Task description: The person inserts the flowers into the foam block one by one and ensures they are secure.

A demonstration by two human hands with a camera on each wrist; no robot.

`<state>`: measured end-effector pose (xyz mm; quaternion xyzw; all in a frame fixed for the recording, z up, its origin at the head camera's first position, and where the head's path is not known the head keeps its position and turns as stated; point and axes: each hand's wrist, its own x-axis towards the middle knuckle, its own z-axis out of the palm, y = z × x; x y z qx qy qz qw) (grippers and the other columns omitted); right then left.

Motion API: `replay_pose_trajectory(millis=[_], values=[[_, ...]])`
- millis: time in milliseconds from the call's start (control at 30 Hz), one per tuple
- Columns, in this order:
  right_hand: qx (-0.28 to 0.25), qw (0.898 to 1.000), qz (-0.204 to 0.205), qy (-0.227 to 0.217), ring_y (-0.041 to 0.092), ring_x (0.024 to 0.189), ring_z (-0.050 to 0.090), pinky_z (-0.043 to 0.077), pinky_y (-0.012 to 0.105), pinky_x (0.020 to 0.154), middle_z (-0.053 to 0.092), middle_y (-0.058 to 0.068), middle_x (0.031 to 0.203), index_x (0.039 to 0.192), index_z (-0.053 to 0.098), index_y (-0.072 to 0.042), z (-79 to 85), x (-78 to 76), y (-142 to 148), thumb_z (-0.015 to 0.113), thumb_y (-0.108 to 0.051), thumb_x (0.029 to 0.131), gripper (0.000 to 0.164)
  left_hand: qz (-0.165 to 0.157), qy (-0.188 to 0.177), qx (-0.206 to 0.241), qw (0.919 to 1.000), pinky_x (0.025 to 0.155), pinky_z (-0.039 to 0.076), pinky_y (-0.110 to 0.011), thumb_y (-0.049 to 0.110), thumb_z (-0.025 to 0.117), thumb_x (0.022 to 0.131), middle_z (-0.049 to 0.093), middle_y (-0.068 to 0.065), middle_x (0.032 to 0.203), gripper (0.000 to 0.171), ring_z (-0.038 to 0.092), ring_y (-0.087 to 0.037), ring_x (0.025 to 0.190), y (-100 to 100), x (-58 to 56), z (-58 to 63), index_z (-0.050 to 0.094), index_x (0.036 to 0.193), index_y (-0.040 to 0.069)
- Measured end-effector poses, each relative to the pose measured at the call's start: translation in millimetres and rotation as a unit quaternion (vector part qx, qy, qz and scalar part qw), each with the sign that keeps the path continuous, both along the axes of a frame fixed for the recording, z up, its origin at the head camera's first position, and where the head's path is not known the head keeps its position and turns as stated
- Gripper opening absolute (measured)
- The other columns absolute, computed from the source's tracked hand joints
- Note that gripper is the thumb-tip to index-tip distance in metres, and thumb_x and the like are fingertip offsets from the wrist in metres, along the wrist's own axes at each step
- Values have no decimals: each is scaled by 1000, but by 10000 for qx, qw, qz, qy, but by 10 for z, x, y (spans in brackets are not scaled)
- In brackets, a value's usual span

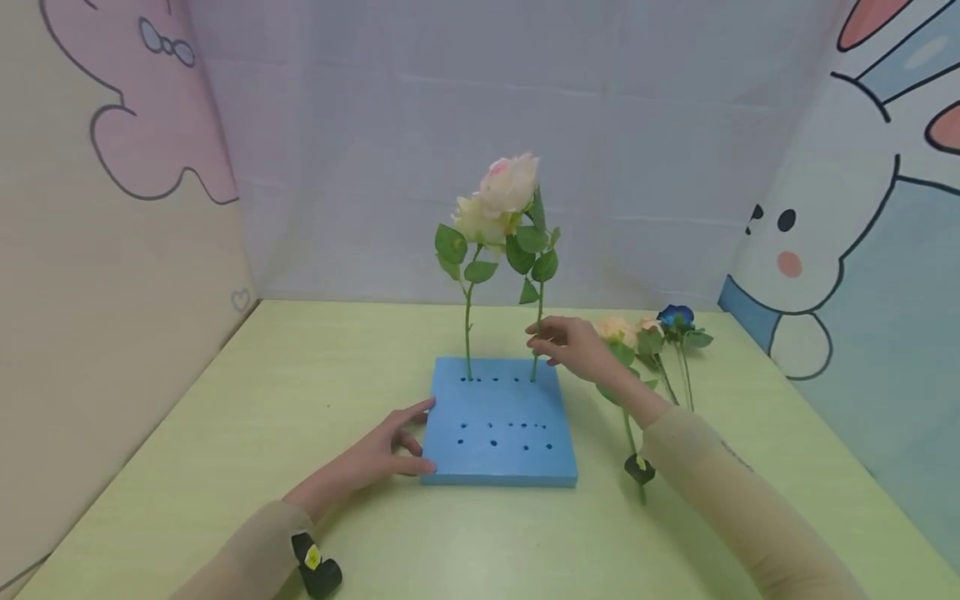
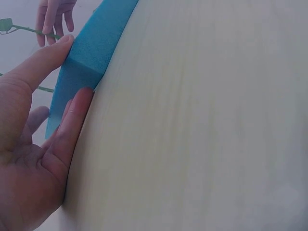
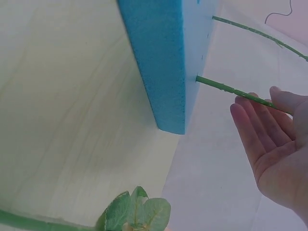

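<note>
A blue foam block (image 1: 498, 408) with rows of small holes lies on the table. Two flowers stand upright in its far row: a pale yellow-white rose (image 1: 474, 221) at the left and a pink-white rose (image 1: 512, 183) at the right. My right hand (image 1: 573, 343) pinches the pink-white rose's green stem (image 3: 221, 86) between thumb and fingers, a little above the block. The stem's lower end is in a hole. My left hand (image 1: 390, 446) rests against the block's left side, thumb near the front corner and fingers stretched along the edge (image 2: 84, 72).
To the right lie several more flowers, including a peach one (image 1: 617, 330) and a blue rose (image 1: 677, 317), partly behind my right forearm. A pale curtain (image 1: 487, 100) closes off the back of the table (image 1: 337, 350), and walls with cartoon figures stand at both sides.
</note>
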<state>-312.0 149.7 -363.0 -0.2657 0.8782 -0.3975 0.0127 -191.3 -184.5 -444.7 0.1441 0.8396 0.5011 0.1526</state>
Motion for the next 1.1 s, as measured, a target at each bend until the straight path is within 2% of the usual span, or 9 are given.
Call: replay_pose_trajectory(millis=[133,267,533,800,1000,1100], values=[[359,9985,-120,390,29,103,71,58,38,81,73,14,113,126,63,-6,63,21,32,67,-23,95,36,1,-9,78,10000,81,50,-28,31,81,82,32,-17,157,95,57,-20,103,-6,-8,6,24,157,26],[510,9965,-240,613,32,108,68,55,46,90,71,16,117,131,60,-3,105,53,124,69,-24,93,44,22,-44,80,10000,79,51,-26,31,82,81,32,-17,156,95,57,-19,102,1,1,-11,25,157,25],[483,9943,-388,868,36,111,66,55,47,91,67,22,121,133,57,0,140,146,267,69,-17,93,45,96,49,-147,9998,84,48,-31,34,82,80,34,-16,156,96,59,-17,102,3,-14,-9,25,157,28],[127,9931,-926,707,40,117,61,53,51,93,58,24,134,139,50,0,-1,257,545,66,-14,95,49,129,74,-189,9997,85,48,-32,34,82,80,35,-14,155,96,59,-17,101,3,-32,-16,26,157,28],[-1,9893,-1179,857,44,121,55,52,54,92,50,27,141,140,46,5,-174,363,751,68,-10,93,54,104,16,-240,9997,85,48,-31,34,83,79,34,-14,156,96,60,-17,101,27,-37,2,26,157,28],[57,9881,-1252,892,45,119,55,53,55,91,50,27,140,139,46,6,-229,444,803,69,-10,92,55,130,10,-262,9996,84,48,-31,34,83,79,35,-13,155,96,60,-16,101,16,-30,-8,26,157,29]])
